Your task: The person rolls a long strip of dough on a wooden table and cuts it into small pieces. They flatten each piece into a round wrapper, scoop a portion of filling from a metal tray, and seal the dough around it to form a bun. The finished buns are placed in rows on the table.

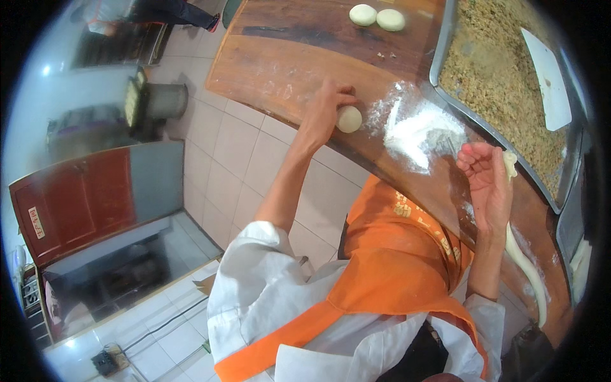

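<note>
My left hand [331, 107] is at the near edge of the wooden table, its fingers bent, against a small round of dough [349, 119]; whether it grips the round cannot be told. My right hand [487, 184] is turned palm up over the table, fingers loosely curled, with nothing visible in the palm. A lumpy dough end [510, 164] shows beside its outer side, and a long dough rope [527, 265] runs from behind the wrist along the table. White flour [422, 131] is heaped between my hands. Two flattened dough rounds [377, 17] lie touching at the far side.
A metal tray [496, 136] of crumbly filling [491, 86], with a white plastic scraper [549, 79] in it, borders the table at right. To the left are a tiled floor, an open red cabinet door [76, 205] and a metal cylinder [167, 101]. Another person's leg [193, 14] shows at upper left.
</note>
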{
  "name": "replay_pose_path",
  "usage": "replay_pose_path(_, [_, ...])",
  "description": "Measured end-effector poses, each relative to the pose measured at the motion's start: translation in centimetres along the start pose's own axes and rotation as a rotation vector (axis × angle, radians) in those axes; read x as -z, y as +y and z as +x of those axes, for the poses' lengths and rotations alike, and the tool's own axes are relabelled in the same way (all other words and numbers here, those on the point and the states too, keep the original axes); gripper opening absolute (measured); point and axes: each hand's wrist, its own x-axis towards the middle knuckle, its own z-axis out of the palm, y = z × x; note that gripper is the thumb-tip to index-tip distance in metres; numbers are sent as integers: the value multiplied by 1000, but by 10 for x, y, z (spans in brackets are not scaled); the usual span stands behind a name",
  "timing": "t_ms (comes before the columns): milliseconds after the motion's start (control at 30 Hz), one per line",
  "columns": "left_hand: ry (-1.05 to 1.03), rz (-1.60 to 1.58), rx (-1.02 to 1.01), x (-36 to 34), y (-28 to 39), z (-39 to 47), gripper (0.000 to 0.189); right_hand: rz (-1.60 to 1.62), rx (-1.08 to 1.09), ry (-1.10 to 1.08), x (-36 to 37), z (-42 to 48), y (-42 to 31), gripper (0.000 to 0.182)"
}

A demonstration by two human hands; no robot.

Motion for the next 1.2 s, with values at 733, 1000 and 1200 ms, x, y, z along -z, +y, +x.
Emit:
replay_pose_path(733, [325,743,-638,2,-43,-10,24,98,30,13,11,-25,-13,24])
replay_pose_path(1000, [233,499,-963,-48,-74,-56,49,72,-8,29,1,-25,-6,23])
replay_pose_path(1200, [336,813,-783,-9,-59,-32,56,62,-5,41,6,-27,1,24])
